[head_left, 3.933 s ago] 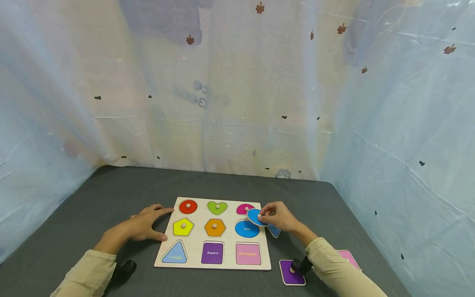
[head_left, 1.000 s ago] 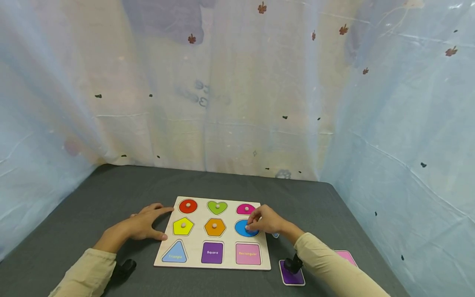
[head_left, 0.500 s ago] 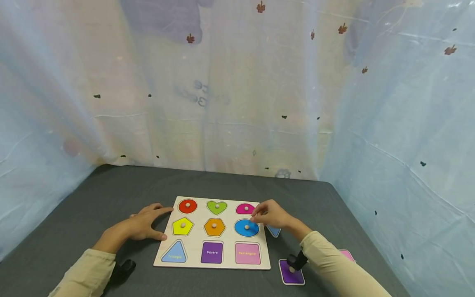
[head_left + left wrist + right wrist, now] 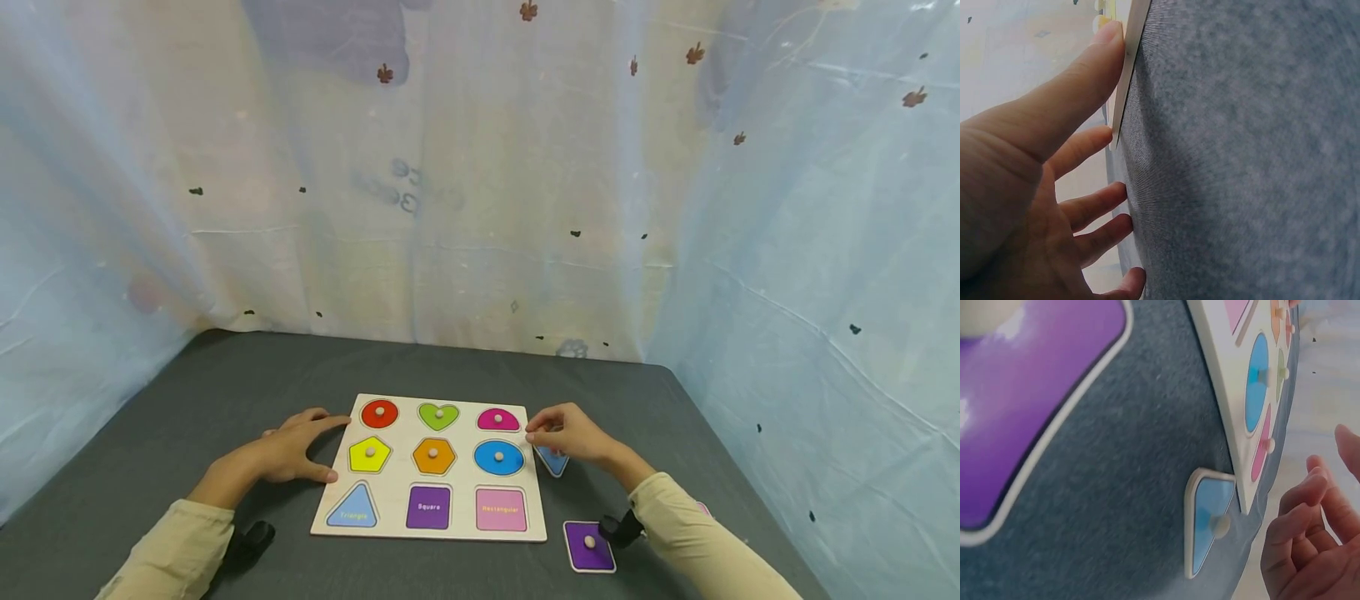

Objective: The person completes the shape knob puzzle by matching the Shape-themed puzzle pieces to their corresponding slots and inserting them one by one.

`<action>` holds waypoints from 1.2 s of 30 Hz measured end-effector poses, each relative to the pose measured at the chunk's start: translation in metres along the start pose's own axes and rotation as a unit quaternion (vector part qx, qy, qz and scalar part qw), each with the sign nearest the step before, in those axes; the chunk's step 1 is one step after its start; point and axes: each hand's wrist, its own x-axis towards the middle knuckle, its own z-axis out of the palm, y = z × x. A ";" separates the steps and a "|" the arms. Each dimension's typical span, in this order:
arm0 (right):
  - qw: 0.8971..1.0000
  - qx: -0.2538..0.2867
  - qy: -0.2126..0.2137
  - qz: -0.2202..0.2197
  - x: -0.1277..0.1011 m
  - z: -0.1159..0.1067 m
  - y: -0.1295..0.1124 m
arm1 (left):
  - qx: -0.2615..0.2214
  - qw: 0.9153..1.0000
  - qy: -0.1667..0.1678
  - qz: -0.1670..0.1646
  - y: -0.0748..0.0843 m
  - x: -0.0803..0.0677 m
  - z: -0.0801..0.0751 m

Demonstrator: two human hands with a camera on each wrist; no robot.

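Note:
A wooden peg puzzle board (image 4: 401, 467) lies on the table. My left hand (image 4: 287, 450) rests at its left edge with thumb and index finger spread along the side. In the left wrist view the thumb (image 4: 1088, 72) touches the board's edge. The blue oval piece (image 4: 489, 463) sits in its recess. My right hand (image 4: 572, 435) hovers off the board's right edge, fingers loosely bent, holding nothing. Just below it lies a blue triangle piece (image 4: 1207, 509) with a round knob, one corner close to the board. The recesses printed Triangle, Square and Rectangular hold no pieces.
A purple square piece (image 4: 588, 557) lies right of the board, near the right wrist's black camera strap (image 4: 621, 529). A bit of a pink piece (image 4: 703, 507) shows behind the right sleeve. Pale sheeting (image 4: 480, 208) hangs around the dark grey table (image 4: 262, 371).
The blue oval piece, earlier held tilted in my right hand, now lies in its recess. My right hand has let go and moved right to the blue triangle piece. The left hand stays put.

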 end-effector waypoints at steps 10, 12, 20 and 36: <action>1.000 0.004 0.006 0.001 -0.008 -0.012 0.016 | -0.001 1.000 0.006 0.002 0.001 -0.002 -0.001; 1.000 0.002 0.008 0.008 -0.009 -0.013 0.019 | 0.000 1.000 0.006 0.000 0.000 -0.002 -0.001; 1.000 0.009 0.009 0.008 -0.013 -0.017 0.030 | -0.004 1.000 0.003 -0.002 -0.001 -0.002 -0.001; 1.000 0.005 -0.018 0.014 -0.019 -0.022 0.042 | 0.000 1.000 0.000 -0.004 -0.001 -0.001 0.001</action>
